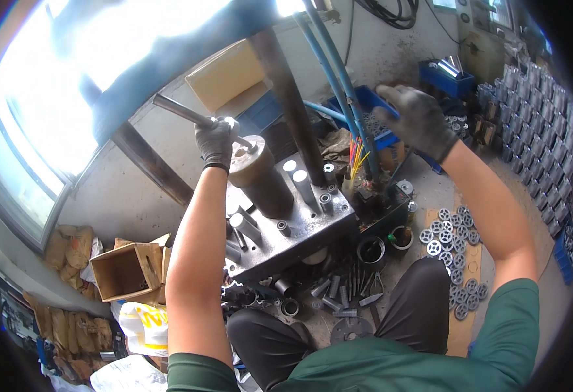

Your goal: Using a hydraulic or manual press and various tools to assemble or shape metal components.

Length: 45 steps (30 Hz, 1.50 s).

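Observation:
My gloved left hand [216, 137] grips a steel rod [182, 111], just above the top of a tall metal cylinder [263, 189]. The cylinder stands on a thick steel plate [247, 258] among shorter posts [306, 186] and small round sleeves [325, 204]. My gloved right hand [414, 117] is raised to the right, near blue pipes [345, 85], slightly blurred, its thumb apart from the curved fingers and nothing visible in it.
Dark columns [286, 98] rise around the plate. A blue bin [378, 98] sits behind. Wheel-shaped castings [456, 232] lie on cardboard at right, beside stacked metal parts [535, 130]. Loose tubes and tools [371, 299] lie by my knees; a wooden box [119, 268] is at left.

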Motion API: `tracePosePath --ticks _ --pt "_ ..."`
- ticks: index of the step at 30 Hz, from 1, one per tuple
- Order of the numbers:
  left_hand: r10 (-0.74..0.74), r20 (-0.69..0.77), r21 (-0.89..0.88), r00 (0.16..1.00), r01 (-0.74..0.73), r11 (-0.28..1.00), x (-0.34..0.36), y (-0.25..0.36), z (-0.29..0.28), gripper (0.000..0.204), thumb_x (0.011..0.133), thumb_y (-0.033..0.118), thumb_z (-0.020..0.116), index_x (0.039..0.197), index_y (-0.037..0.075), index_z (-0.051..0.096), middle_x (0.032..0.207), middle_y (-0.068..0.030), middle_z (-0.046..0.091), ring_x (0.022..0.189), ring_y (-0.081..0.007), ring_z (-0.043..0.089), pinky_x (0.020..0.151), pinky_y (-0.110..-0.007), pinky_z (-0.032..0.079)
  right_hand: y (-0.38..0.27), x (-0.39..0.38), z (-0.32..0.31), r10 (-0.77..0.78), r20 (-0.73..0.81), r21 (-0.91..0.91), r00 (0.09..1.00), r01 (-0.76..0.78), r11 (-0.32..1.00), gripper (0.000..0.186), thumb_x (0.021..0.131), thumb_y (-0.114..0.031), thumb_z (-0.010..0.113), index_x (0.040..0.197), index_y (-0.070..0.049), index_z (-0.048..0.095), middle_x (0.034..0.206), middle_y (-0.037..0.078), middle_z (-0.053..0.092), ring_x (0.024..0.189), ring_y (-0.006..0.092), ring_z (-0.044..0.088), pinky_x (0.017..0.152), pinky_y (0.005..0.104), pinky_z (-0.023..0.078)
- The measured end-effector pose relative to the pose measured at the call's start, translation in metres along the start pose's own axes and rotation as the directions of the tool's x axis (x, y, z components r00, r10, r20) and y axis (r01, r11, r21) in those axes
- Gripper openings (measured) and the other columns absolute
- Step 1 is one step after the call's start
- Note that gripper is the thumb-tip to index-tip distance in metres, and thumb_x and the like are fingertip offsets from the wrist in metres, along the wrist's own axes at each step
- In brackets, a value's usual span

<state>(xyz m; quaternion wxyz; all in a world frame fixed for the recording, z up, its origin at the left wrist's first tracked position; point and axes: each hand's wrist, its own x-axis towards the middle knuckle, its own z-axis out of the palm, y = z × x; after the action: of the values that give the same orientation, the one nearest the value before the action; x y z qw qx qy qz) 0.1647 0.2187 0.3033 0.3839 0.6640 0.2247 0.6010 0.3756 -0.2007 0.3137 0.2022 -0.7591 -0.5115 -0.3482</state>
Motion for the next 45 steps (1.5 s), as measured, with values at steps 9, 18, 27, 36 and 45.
tracePosePath --ticks 9,18,27,36,45 --pt "0.003 0.132 -0.009 0.991 -0.002 1.000 -0.004 0.022 0.007 0.024 0.090 0.000 0.065 0.112 0.002 0.054 0.086 -0.0079 0.064 0.074 -0.0202 0.071 0.061 -0.035 0.064 0.005 0.013 0.006 0.151 0.103 0.114 0.983 -0.163 0.980 0.076 0.104 -0.063 0.062 0.143 0.002 0.065 0.107 0.028 0.076 0.103 0.0371 0.078 0.094 0.0465 0.063" --pt "-0.050 0.266 0.336 0.963 -0.044 0.941 0.033 0.011 0.023 0.028 0.088 0.020 0.072 0.109 0.004 0.062 0.085 -0.0160 0.073 0.079 -0.0315 0.075 0.077 -0.042 0.061 0.008 0.001 -0.002 0.227 0.202 0.116 0.953 -0.254 0.960 0.016 0.095 -0.016 0.069 0.101 -0.002 0.073 0.096 0.021 0.075 0.092 0.0343 0.075 0.087 0.0453 0.061" --pt "-0.007 0.215 0.442 0.977 -0.091 0.892 0.033 0.010 0.028 0.028 0.092 0.022 0.066 0.113 0.003 0.067 0.097 -0.0264 0.077 0.095 -0.0434 0.077 0.087 -0.049 0.061 -0.005 -0.101 -0.047 -0.068 0.153 0.116 0.986 0.051 0.992 0.007 0.095 -0.010 0.065 0.094 -0.004 0.065 0.087 0.017 0.070 0.079 0.0335 0.072 0.074 0.0484 0.058" --pt "0.024 0.207 0.487 0.978 -0.124 0.865 0.018 0.023 0.022 0.029 0.091 0.013 0.071 0.117 0.001 0.063 0.092 -0.0153 0.075 0.081 -0.0260 0.076 0.075 -0.038 0.064 -0.033 -0.172 -0.083 -0.086 0.740 0.165 0.667 -0.055 0.985 0.029 0.085 -0.021 0.064 0.108 -0.010 0.077 0.089 0.017 0.074 0.080 0.0391 0.074 0.075 0.0546 0.058" --pt "-0.010 0.200 0.497 0.980 -0.092 0.863 0.020 0.024 0.025 0.031 0.092 0.016 0.072 0.117 0.001 0.063 0.094 -0.0159 0.075 0.085 -0.0277 0.077 0.077 -0.040 0.064 -0.036 -0.220 -0.079 -0.097 0.759 0.221 0.644 -0.114 0.969 0.015 0.083 -0.018 0.067 0.087 -0.006 0.075 0.076 0.020 0.070 0.074 0.0414 0.071 0.071 0.0531 0.057"
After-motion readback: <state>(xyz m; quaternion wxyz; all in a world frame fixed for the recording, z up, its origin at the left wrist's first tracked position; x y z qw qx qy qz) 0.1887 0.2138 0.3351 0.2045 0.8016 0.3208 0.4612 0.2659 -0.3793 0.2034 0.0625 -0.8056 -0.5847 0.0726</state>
